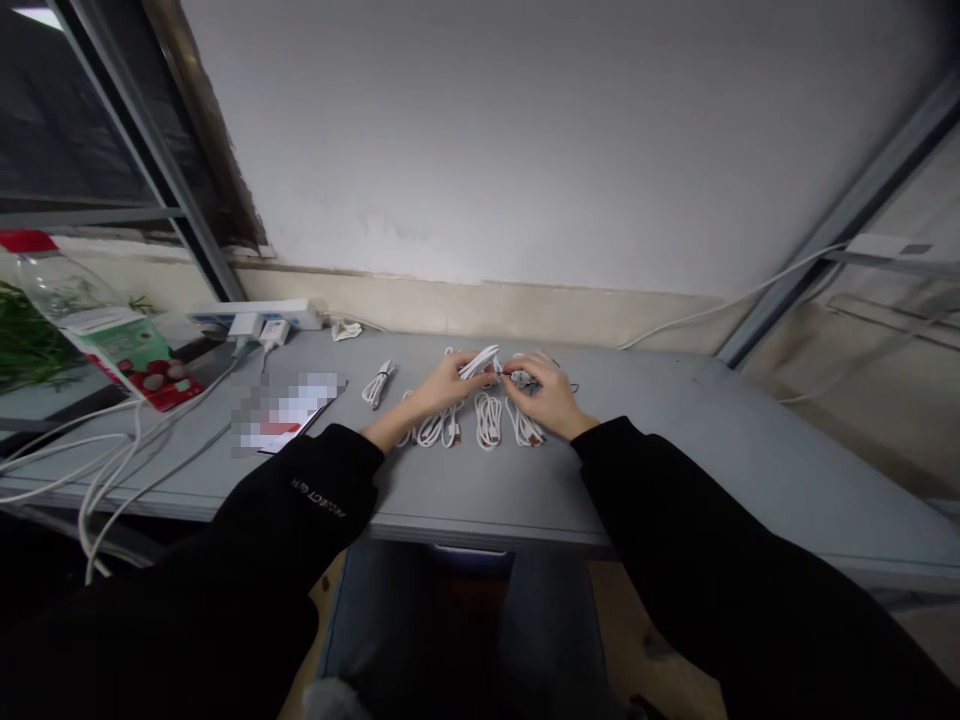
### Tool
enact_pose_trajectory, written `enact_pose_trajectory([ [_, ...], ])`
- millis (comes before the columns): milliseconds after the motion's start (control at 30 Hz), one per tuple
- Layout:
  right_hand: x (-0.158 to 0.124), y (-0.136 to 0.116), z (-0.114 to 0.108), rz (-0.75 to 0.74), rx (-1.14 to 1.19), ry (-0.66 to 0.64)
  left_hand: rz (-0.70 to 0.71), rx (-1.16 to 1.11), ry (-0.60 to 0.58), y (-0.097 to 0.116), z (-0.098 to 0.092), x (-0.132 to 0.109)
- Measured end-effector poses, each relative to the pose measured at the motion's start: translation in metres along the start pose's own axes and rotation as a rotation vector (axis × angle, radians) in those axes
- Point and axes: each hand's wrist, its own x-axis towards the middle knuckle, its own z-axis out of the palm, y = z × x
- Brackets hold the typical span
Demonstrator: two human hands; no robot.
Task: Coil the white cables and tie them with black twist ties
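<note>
Holding a looped white cable (pixel 478 362) at centre frame, just above the table's row of coils: the left hand (pixel 450 385) grips it, fingers (pixel 471 370) pressed together along the strands. The right hand (pixel 544 392) closes in from the other side, fingers bunched and apparently pinching a small metal-tipped connector (pixel 517 378); the exact grip is partly hidden. The cable looks smooth, thin and flexible.

Directly below the hands, coiled white cables (pixel 487 422) lie side by side as narrow doubled loops, a spacing that seems to keep each one separate. A bundled white cable (pixel 379 385) sits apart to the left. The grey table (pixel 675 470) has a flat, smooth top. Toward the upper left are a white power strip (pixel 255 316) with a plugged-in white charger (pixel 274 333), a blurred paper slip (pixel 289 410), and loose white cables (pixel 97 460) trailing over the table's left edge.
</note>
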Motion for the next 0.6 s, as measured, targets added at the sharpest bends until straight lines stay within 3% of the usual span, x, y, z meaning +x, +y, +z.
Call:
enact_pose_trajectory([
  [333, 0.0016, 0.0010, -0.0006, -0.028, 0.058, -0.059, 0.044, 0.002, 0.038, -0.0041, 0.0023, 0.0024],
  [600, 0.0025, -0.0024, -0.0026, -0.007, 0.061, -0.027, -0.079, -0.027, -0.048, 0.0023, 0.0012, -0.0018],
])
